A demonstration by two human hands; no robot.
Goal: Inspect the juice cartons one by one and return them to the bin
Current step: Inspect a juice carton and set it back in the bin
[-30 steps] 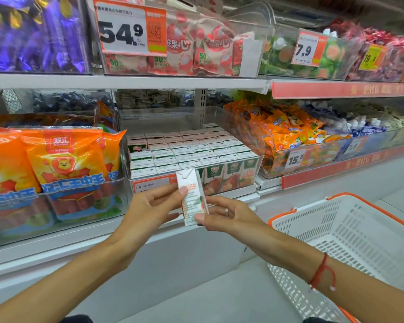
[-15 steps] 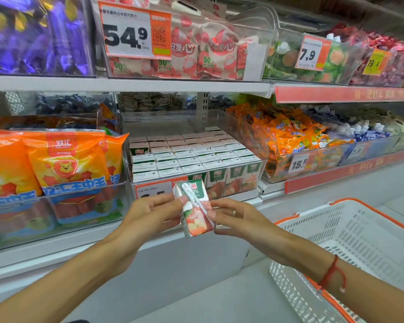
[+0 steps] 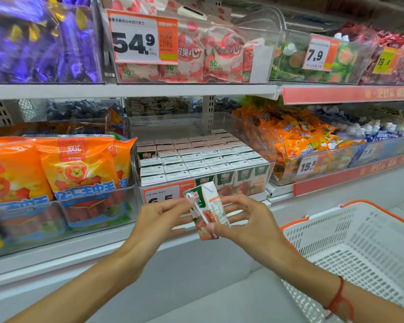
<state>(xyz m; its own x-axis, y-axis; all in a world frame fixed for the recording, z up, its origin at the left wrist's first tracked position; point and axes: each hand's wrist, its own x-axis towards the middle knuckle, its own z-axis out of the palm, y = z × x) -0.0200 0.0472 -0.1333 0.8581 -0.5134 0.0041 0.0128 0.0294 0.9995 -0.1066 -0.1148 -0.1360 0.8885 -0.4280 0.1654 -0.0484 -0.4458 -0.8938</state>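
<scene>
White metal shelf [image 3: 131,90], stocked; one juice carton in hand for inspection.
Behind the fingers: clear bin [image 3: 261,145] packed with rows of juice cartons [image 3: 203,157]. Right of the fingers and lower: white shopping basket [image 3: 350,248] with orange rim. Left hand [image 3: 159,220] pinches the held carton [image 3: 207,209] at its upper left edge with curled fingers; right hand [image 3: 250,222] grips its right side and lower corner, fingers curled round it. Held carton tilted, in front of the bin, just below its price tag [image 3: 161,194].
</scene>
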